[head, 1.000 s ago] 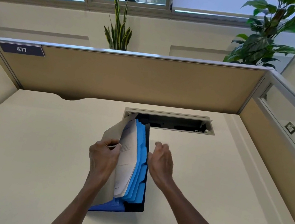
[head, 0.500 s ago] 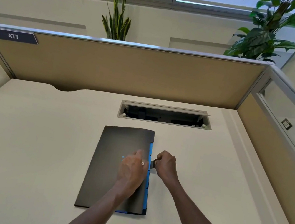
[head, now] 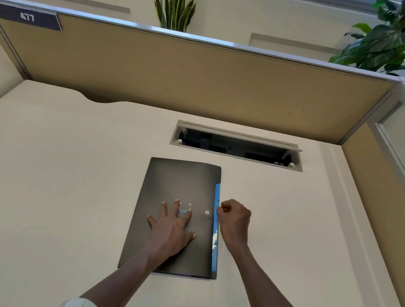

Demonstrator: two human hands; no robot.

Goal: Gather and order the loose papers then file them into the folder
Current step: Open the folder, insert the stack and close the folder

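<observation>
A black expanding folder (head: 177,184) lies closed on the desk, its blue dividers (head: 217,196) showing along the right edge. My left hand (head: 173,225) rests flat on the cover with fingers spread, palm down near the middle. My right hand (head: 234,221) is curled at the folder's right edge, fingertips pinched on a small closure tab just right of a round metal snap (head: 207,212). No loose papers are visible; whatever is inside is hidden under the cover.
The cream desk (head: 57,182) has an open cable tray slot (head: 237,147) just behind the folder. Tan cubicle partitions (head: 182,75) close off the back and right side. Two potted plants stand beyond the back partition.
One second ago the folder stood open with my left hand holding papers and cover up. The cover has dropped shut, my left hand has flattened on it, and my right hand pinches the edge tab.
</observation>
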